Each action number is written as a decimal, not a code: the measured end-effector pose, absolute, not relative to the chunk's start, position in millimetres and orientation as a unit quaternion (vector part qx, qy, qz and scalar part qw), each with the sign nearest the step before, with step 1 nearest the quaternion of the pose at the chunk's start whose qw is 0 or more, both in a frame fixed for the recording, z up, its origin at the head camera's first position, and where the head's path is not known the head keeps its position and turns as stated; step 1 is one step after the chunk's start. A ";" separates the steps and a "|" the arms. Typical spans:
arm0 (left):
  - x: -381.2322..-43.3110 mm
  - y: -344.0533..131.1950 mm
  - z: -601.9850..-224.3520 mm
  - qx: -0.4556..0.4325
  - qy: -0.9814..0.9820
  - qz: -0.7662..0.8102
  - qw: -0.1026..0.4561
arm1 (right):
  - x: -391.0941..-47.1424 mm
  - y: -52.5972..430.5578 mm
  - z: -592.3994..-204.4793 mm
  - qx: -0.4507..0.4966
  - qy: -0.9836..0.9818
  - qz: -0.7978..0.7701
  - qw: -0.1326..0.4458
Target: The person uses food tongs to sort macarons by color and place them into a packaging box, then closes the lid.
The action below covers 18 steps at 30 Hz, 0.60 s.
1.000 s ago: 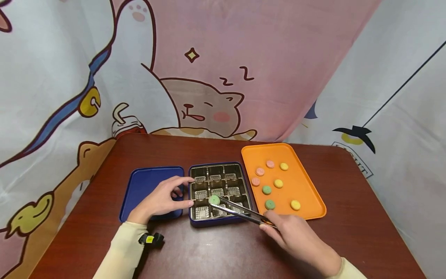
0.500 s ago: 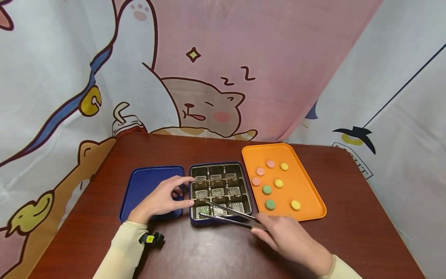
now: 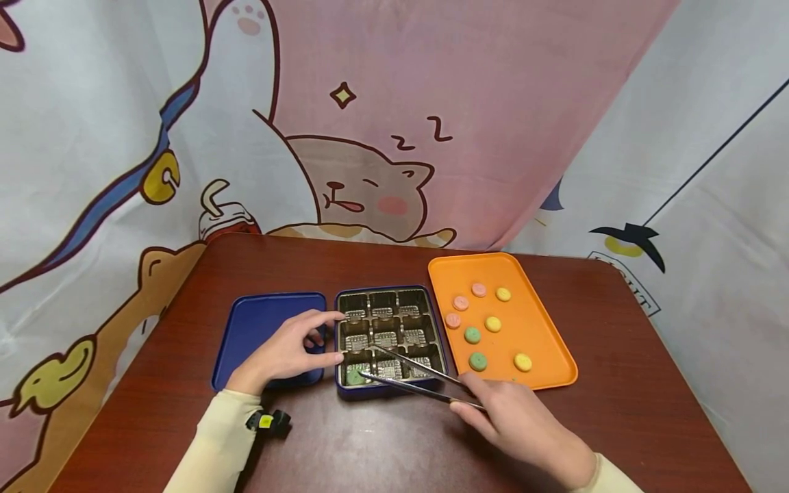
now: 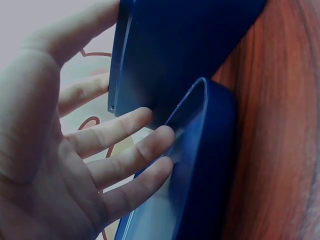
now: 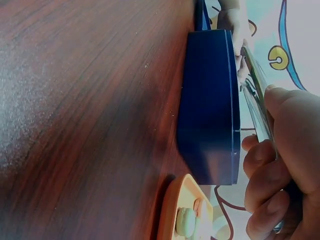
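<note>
A dark blue box (image 3: 370,392) with a gold compartment insert stands mid-table. One green macaron (image 3: 355,377) lies in its front-left compartment. My right hand (image 3: 520,424) grips metal tongs (image 3: 419,391), whose arms are spread over the front row; one tip is beside the macaron. In the right wrist view, fingers and thumb wrap round the tongs. My left hand (image 3: 283,349) touches the box's left edge with thumb and index finger, and its other fingers reach loosely over the blue lid (image 3: 243,335). The left wrist view shows those fingers (image 4: 135,155) relaxed.
Right of the box lies an orange tray (image 3: 545,342) with several macarons: pink ones (image 3: 460,302), yellow ones (image 3: 492,324) and green ones (image 3: 477,361). A printed cloth (image 3: 493,137) hangs behind the brown table (image 3: 357,452).
The tongs moved left and down with the green macaron, which now lies in the front-left compartment. The tong arms have spread and shifted slightly off it. My left hand stays put.
</note>
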<state>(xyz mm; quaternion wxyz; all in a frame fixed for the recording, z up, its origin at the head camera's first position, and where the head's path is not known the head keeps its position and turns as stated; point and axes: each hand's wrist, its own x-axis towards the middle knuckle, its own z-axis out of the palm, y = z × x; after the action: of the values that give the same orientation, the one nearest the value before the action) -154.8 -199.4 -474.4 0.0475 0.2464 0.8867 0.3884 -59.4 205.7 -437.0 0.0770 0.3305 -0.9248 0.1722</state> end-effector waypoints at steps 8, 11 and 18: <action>-154.3 -198.7 -471.3 0.246 0.889 0.383 0.049 | -58.1 212.8 -435.6 0.306 -0.934 0.165 0.082; -154.0 -198.6 -470.1 0.244 0.890 0.382 0.050 | -58.8 217.3 -435.2 0.303 -0.934 0.162 0.096; -152.3 -198.6 -469.6 0.242 0.889 0.385 0.058 | -59.6 227.6 -434.7 0.272 -0.944 0.150 0.108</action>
<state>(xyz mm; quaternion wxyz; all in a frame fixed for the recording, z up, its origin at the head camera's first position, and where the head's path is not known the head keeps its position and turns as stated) -152.3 -198.6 -469.6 0.0576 0.2418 0.8890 0.3846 -59.6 227.6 -434.7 0.1085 0.2724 -0.9443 0.1497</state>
